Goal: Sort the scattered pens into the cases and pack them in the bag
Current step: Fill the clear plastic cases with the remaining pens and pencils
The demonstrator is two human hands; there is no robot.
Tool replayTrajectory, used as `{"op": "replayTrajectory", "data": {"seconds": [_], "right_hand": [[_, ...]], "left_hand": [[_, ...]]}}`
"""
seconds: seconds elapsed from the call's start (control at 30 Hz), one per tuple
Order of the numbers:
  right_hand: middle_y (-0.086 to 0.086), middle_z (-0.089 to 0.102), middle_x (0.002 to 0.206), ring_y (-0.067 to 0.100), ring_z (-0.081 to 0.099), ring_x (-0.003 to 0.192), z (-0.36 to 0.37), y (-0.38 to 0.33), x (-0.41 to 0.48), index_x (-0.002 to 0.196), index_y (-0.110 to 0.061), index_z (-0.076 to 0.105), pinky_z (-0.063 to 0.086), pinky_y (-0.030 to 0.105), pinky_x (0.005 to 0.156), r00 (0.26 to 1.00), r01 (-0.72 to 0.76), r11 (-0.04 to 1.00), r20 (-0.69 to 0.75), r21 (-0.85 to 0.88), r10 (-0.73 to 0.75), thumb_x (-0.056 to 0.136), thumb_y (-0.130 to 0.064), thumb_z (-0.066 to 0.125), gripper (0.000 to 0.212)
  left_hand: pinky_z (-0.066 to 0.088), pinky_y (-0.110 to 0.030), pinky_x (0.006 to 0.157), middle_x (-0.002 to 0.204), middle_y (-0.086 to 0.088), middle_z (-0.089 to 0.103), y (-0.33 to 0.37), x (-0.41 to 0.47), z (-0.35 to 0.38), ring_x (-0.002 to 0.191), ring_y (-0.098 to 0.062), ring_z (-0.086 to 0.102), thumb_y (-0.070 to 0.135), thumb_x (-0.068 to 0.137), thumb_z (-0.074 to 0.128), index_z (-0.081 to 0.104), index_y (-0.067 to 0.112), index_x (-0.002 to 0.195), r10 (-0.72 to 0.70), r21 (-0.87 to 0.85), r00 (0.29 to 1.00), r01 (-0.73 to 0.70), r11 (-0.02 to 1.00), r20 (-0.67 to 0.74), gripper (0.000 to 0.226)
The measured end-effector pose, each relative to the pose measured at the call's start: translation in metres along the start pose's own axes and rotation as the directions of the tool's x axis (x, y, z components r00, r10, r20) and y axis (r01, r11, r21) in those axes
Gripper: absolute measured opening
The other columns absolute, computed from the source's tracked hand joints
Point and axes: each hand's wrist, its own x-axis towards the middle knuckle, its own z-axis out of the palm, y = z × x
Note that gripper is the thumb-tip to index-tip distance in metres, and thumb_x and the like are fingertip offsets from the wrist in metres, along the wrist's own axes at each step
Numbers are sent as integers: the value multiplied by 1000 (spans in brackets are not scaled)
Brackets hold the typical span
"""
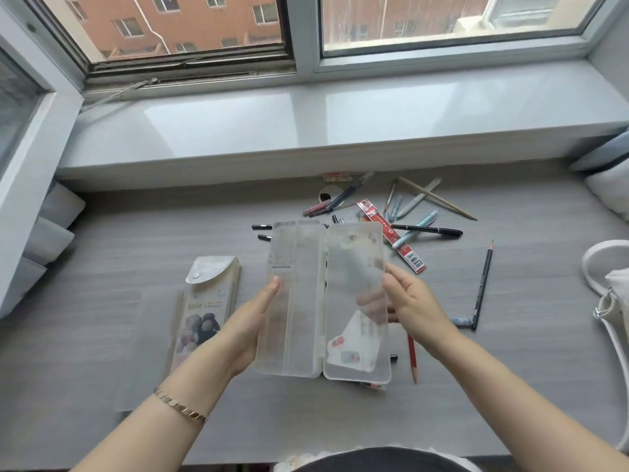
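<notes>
I hold a translucent plastic pencil case [306,301] spread open above the grey desk. My left hand [246,321] grips its left half from behind with the thumb on the front. My right hand [413,301] grips the right half, the lid, at its edge. Scattered pens [415,202] and pencils lie behind the case at the desk's far middle. A black marker [427,229], a red refill packet [391,233], a black pencil [482,284] and a red pencil [412,356] lie around it. A second flat case with a snap flap [207,301] lies to the left. The white bag [609,294] stands at the right edge.
A wide grey window sill [306,131] runs along the back of the desk. Small black pen caps [262,227] lie left of the pen pile. White cushions [58,206] sit at the far left, and more at the far right [609,189].
</notes>
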Motion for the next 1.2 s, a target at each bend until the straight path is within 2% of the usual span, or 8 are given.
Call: {"op": "replayTrajectory", "data": {"seconds": [0.2, 0.33, 0.47, 0.63, 0.77, 0.87, 1.03, 1.2], "right_hand": [[0, 65, 81, 15, 60, 73, -47, 24, 6, 97, -15, 67, 44, 27, 72, 972, -62, 761, -212, -646, -100, 90, -16, 55, 14], [11, 64, 102, 26, 59, 93, -84, 35, 25, 108, -9, 63, 44, 33, 84, 924, -239, 598, -368, -765, -103, 84, -6, 54, 26], [9, 58, 115, 27, 55, 106, -90, 25, 52, 110, -13, 57, 44, 36, 87, 942, -270, 492, -332, -828, -41, 84, -17, 59, 27], [1, 61, 93, 20, 60, 89, -76, 6, 52, 95, -15, 61, 44, 25, 69, 885, -155, 55, -114, -986, 452, 73, -30, 71, 29], [5, 62, 99, 25, 60, 105, -72, 16, 35, 88, -14, 55, 43, 27, 73, 908, 34, -177, -44, -984, 416, 89, -21, 54, 8], [8, 59, 115, 27, 56, 109, -78, 18, 32, 90, -21, 46, 39, 26, 73, 951, 20, -7, 17, -1000, 309, 88, -19, 52, 6], [5, 64, 84, 18, 62, 73, -43, -20, 26, 108, -22, 53, 50, 26, 70, 985, 83, 822, -81, -563, -155, 79, -6, 65, 36], [-7, 58, 70, -1, 56, 56, 18, -49, 30, 97, -20, 56, 47, 11, 61, 936, 240, 925, -182, -293, -301, 77, -7, 70, 27]], "left_hand": [[18, -35, 113, 149, -1, 36, 0, 9, 2, 140, -21, 27, 56, 93, 31, 39, 16, 140, 120, 105, 970, -100, 989, -213, 62], [16, -34, 113, 154, -6, 26, -3, 22, 0, 142, -23, 22, 57, 93, 28, 29, 9, 145, 121, 87, 962, -102, 991, -244, 70], [28, -28, 92, 140, -11, 44, -1, 28, 5, 118, -20, 42, 49, 96, 30, 43, 4, 135, 168, 152, 930, -123, 981, -327, 61], [24, -24, 85, 119, -2, 48, 1, 29, 9, 98, -10, 34, 47, 97, 30, 47, 6, 132, 208, 172, 915, -156, 973, -346, 57], [25, -23, 85, 107, 2, 49, -2, 31, 7, 97, -9, 38, 48, 97, 30, 51, 11, 128, 215, 196, 908, -152, 969, -359, 52], [33, -24, 76, 83, 11, 50, -6, 34, 6, 75, -5, 45, 47, 97, 31, 53, 18, 106, 202, 190, 916, -143, 971, -346, 38], [37, -30, 83, 95, 5, 60, -22, 32, 13, 96, -16, 54, 48, 96, 32, 59, 18, 97, 227, 252, 926, -152, 956, -300, 41], [37, -18, 68, 87, 4, 62, -38, 26, 31, 86, -13, 53, 43, 96, 36, 61, 12, 90, 295, 385, 939, -209, 899, -179, 40]]}}
